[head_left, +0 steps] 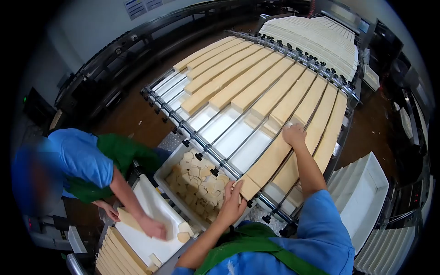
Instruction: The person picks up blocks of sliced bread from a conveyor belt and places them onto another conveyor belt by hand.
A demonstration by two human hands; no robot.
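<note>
Two bare hands work over one bar (271, 158) at the near end of the table (215, 126). The left hand (232, 202) is at the table's near edge, its fingers curved against a short end piece (250, 187) of that bar, where a seam crosses it; I cannot tell whether the grip is closed on it. The right hand (294, 133) lies farther up the table, at the bar's far end, its fingers partly curled and bent down onto it; their tips are too hidden to tell if they grip or only press.

The bar runs lengthwise down the table and reaches over the near rail (217, 156). More cream-coloured bars lie in rows up to the table's far end, with thin rods between some of them. Bare white surface shows near the table's left corner.

Below the table's near edge stands a bin (161, 178) filled with trimmings (195, 181). To the left of the table a co-worker (85, 156) bends over a tray (158, 208), with a pale slab (129, 219) by the hands; stacked bars (118, 254) lie beside it. To the table's right is a white tub (362, 197).
</note>
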